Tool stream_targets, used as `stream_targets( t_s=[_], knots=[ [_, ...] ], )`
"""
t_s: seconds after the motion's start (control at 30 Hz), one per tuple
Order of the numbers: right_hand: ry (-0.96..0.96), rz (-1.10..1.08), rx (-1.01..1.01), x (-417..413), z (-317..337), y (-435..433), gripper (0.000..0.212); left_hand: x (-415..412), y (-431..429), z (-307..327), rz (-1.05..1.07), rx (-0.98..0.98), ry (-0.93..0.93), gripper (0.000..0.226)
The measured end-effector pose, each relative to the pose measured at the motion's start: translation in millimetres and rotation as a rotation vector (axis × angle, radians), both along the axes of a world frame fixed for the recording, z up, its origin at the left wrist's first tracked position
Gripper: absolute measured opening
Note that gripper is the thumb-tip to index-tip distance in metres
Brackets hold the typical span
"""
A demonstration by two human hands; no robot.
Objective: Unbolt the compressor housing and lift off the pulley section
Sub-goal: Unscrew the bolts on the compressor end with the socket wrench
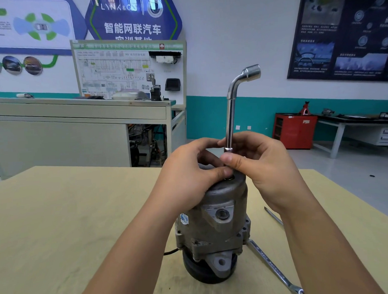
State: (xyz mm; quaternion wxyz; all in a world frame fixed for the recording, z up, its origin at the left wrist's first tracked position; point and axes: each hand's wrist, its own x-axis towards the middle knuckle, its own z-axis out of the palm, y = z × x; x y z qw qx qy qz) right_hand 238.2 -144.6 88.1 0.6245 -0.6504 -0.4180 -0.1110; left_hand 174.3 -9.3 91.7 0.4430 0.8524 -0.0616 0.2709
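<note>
Head view shows the compressor housing (215,214) standing on end on the table (59,217), its dark pulley section (199,272) at the bottom, against the tabletop. The top face of the housing, where the bolts would be reached, points straight up. An L-shaped socket wrench (230,114) rises from that top face. Its long shaft is nearly vertical, in line with the housing's own axis, and its bent end with the spare socket is high above the housing, angled to the right. The right hand (262,166) pinches the shaft low down, thumb in front and fingers behind, just above the housing's top. The left hand (185,178) curls over the left of the housing's top, gripping it, with its thumb beside the foot of the wrench. Both thumbs cover the lower socket, so it probably sits on a bolt head, but the seating cannot be seen. The coming turn has to go round this upright axis, and the right hand is the better placed to spin the shaft. A flat spanner (272,267) lies on the table to the right of the housing's base.
</note>
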Motion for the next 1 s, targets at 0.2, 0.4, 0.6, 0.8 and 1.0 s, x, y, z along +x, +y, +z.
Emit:
stream_targets(
  t_s=[0.2, 0.4, 0.6, 0.8, 1.0],
  knots=[
    [0.038, 0.007, 0.055, 0.9, 0.0, 2.0, 0.031, -0.2, 1.6, -0.8, -0.022, 0.002, 0.013, 0.050],
    [0.072, 0.061, 0.075, 0.7, 0.5, 2.6, 0.030, 1.3, 2.3, -2.3, -0.027, -0.013, 0.018, 0.043],
    [0.061, 0.036, 0.035, 0.2, 0.5, 1.4, 0.027, 1.6, 0.6, -2.7, 0.018, -0.002, -0.006, 0.045],
    [0.021, -0.027, 0.009, 0.3, -0.9, 0.2, 0.022, 1.6, -0.5, -2.5, 0.017, 0.011, 0.001, 0.042],
    [0.019, -0.037, 0.032, 1.0, -0.6, 2.6, 0.030, 1.3, 1.9, -2.2, 0.006, 0.002, 0.031, 0.050]
  ],
)
